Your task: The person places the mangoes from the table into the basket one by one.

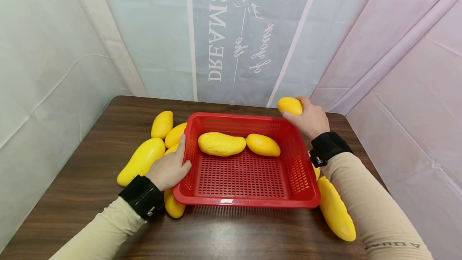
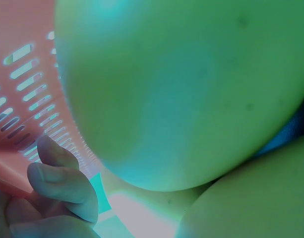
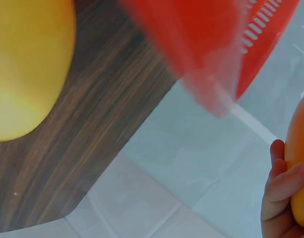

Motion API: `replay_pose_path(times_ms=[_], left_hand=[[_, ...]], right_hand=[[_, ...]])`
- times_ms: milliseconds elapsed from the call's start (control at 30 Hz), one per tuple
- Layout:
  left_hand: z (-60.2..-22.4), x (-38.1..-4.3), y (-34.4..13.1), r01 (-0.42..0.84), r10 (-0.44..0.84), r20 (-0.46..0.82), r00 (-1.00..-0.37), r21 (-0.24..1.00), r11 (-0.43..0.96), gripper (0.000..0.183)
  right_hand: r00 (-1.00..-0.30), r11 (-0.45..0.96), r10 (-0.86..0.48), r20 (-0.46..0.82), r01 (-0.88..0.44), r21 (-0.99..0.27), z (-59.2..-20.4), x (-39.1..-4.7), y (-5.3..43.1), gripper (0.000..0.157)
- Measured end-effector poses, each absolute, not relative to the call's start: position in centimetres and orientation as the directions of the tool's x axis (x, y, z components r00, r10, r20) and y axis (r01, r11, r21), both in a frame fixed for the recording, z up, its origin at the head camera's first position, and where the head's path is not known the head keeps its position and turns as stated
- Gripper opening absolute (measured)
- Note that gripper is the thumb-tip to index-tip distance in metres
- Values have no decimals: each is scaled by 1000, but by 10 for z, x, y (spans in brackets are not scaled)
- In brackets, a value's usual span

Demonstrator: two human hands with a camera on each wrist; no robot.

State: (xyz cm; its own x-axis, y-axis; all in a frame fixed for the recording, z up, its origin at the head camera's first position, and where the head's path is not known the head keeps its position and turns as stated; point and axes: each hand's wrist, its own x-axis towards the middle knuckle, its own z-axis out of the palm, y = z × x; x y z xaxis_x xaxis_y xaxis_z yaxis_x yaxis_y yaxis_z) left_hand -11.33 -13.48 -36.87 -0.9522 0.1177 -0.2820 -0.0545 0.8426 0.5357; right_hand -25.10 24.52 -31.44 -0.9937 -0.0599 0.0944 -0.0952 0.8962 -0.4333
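Note:
A red plastic basket (image 1: 249, 202) with slotted walls stands mid-table, two yellow mangoes lying end to end inside: a longer mango (image 1: 221, 144) and a shorter mango (image 1: 263, 145). My left hand (image 1: 169, 168) grips the basket's left rim, thumb on the inner side. In the left wrist view its curled fingers (image 2: 60, 181) show at the basket wall, beside large mangoes (image 2: 181, 89) close to the camera. Over the basket's far right corner, my right hand (image 1: 311, 118) holds another mango (image 1: 290, 105); the right wrist view shows fingers wrapped round this mango (image 3: 301, 198).
Several mangoes lie left of the basket, including a long mango (image 1: 141, 162) and a small mango (image 1: 162, 124). Another long mango (image 1: 336, 210) lies to the right, under the right forearm. A printed curtain (image 1: 249, 43) hangs behind the wooden table (image 1: 90, 163).

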Motion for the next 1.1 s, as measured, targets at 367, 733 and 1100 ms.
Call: replay_pose_path(times_ms=[367, 733, 1100], left_hand=[[-369, -114, -135, -55, 122, -289, -950, 536, 843, 85], [-369, -113, -134, -58, 120, -288, -950, 541, 839, 85], [-370, -113, -134, -63, 120, -290, -949, 550, 833, 86]], right_hand=[[-988, 872, -129, 84, -154, -464, -312, -245, 228, 72], [-977, 851, -202, 68, -209, -482, -320, -239, 208, 69], [-954, 862, -301, 19, -280, -423, -332, -232, 196, 72]])
